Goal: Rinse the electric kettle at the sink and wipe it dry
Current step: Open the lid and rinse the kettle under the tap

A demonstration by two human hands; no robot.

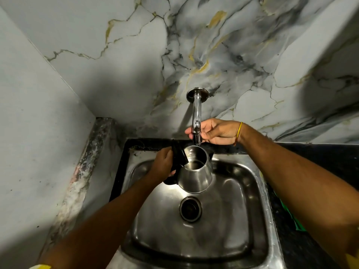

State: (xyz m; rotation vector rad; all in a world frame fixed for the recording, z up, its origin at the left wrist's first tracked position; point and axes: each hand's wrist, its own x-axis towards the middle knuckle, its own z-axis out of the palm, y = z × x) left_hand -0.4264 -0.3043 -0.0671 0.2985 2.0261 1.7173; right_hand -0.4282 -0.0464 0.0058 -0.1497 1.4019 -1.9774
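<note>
A steel electric kettle (196, 174) with a black handle hangs over the steel sink (258, 210), its black lid (178, 152) flipped open. My left hand (164, 164) grips the kettle's handle on its left side. The chrome tap (196, 115) comes out of the marble wall and ends just above the kettle's mouth. My right hand (215, 132) is closed around the tap's lower end, fingers wrapped on the spout. No stream of water shows. The kettle's inside looks dark and shiny.
The sink drain (190, 209) lies below the kettle. A black counter (318, 154) borders the sink at the back and right, with something green (289, 216) on it at the right edge. A wall and stained ledge (87, 167) close in the left side.
</note>
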